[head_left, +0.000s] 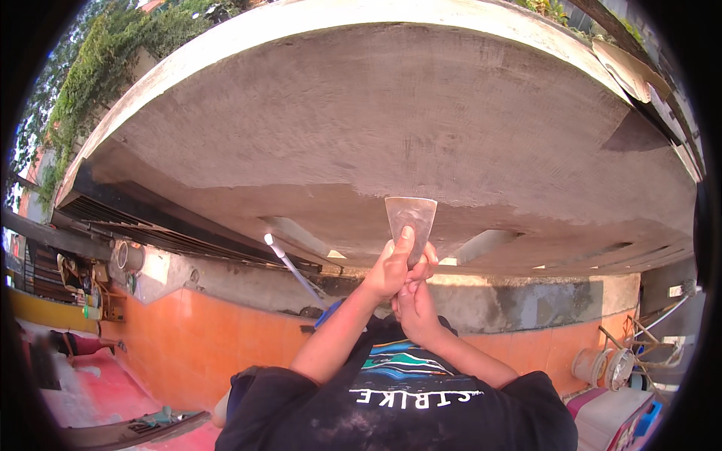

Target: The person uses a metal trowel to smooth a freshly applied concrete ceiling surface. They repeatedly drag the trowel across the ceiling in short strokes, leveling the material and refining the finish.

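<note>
My left hand (392,266) is closed round a putty knife (411,216), its thumb laid flat along the blade. The wide grey blade points away from me, and its far edge meets the grey plastered wall (421,113) or is very close to it. Just below, my right hand (418,307) is closed against the left one. The knife's handle is hidden by my fingers, so I cannot make out how much of it the right hand grips. The wall's plaster is lighter above the blade and darker in a band level with it.
Dark metal slats (143,225) run along the wall's left side. A white pipe (289,263) slants up left of my hands. Orange tiled floor (226,331) lies below. Buckets (602,367) stand at the right, and a person's leg (83,344) shows at far left.
</note>
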The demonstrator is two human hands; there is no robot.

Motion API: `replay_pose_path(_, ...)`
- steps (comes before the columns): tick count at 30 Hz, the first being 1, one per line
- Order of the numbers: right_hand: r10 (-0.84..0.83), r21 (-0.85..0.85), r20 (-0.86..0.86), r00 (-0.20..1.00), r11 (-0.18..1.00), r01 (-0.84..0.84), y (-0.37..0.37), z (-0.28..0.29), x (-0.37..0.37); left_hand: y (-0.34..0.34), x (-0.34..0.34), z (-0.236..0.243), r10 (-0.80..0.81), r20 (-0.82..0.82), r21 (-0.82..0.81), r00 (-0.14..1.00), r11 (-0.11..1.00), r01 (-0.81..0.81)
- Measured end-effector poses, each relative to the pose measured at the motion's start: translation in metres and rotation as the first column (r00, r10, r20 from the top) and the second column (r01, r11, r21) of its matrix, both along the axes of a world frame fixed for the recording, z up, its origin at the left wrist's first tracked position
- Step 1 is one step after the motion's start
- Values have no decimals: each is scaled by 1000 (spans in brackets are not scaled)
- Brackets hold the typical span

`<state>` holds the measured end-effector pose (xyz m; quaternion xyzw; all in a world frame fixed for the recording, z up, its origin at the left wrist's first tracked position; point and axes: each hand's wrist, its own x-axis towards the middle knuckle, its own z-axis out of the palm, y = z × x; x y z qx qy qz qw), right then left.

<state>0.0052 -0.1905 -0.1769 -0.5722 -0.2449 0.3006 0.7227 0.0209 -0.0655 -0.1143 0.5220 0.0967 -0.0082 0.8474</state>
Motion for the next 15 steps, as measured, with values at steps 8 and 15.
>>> replay_pose_path(8, -16, 170, -129, 992, 985, 38, 24, 17, -5, 15, 6, 22, -52, 33, 110, 998, 993, 48)
replay_pose_path(15, -19, 229, 138, 990, 973, -13, 30, 67, 39, 30, 23, 92, -170, 198, 274, 965, 955, 112)
